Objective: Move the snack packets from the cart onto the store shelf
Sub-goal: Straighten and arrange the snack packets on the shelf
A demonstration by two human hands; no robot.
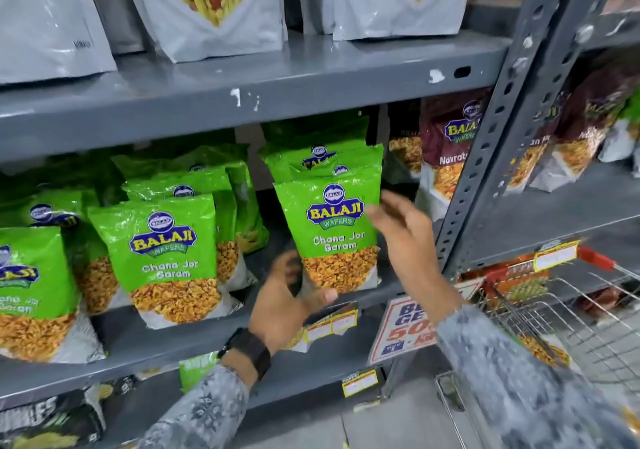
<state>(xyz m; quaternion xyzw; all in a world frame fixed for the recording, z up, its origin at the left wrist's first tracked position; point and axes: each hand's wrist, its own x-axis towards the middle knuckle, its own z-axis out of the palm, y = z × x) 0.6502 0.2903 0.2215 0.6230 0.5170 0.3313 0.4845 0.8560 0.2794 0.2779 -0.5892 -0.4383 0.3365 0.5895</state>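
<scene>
A green Balaji Chana Jor Garam packet (329, 234) stands upright at the front of a row on the grey middle shelf (173, 341). My left hand (287, 299) is at its lower left corner, fingers spread, thumb under the bottom edge. My right hand (401, 234) hovers at the packet's right edge with fingers apart, blurred by motion. Whether either hand touches the packet is unclear. More green packets (166, 254) stand in rows to the left. The wire cart (571, 320) is at the lower right, with an orange-printed packet (543, 348) inside it.
Maroon Balaji packets (446, 158) stand right of the green ones. Large white pouches (214, 16) fill the shelf above. A grey perforated upright (485, 158) divides the shelf bays. A red-and-white offer sign (405, 327) and yellow price tags (332, 324) hang on the shelf edges.
</scene>
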